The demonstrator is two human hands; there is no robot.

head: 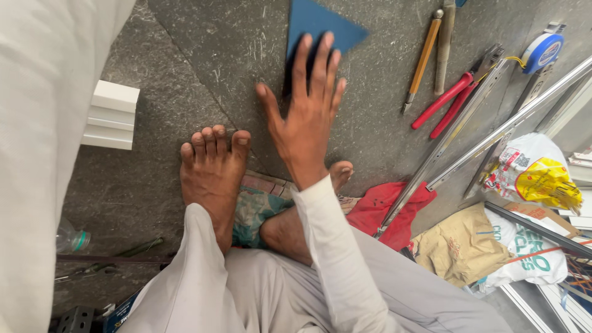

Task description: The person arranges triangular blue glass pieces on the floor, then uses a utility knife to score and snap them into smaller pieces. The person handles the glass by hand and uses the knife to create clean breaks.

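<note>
**Blue sheet flat on the stone floor**

The blue sheet (320,21) lies flat on the grey floor at the top of the view, one pointed corner aiming right. It looks thin and matte, possibly sandpaper or card. Its top edge runs out of frame, and its lower part is hidden under spread fingertips.

A rough, matt grey stone floor (185,55) is seen, scratched pale. The blue sheet (320,24) looks smooth and matt. The pliers (453,98) have glossy red plastic grips; the long rails (493,132) are bright brushed metal. The red rag (382,209) is soft cloth.
</note>
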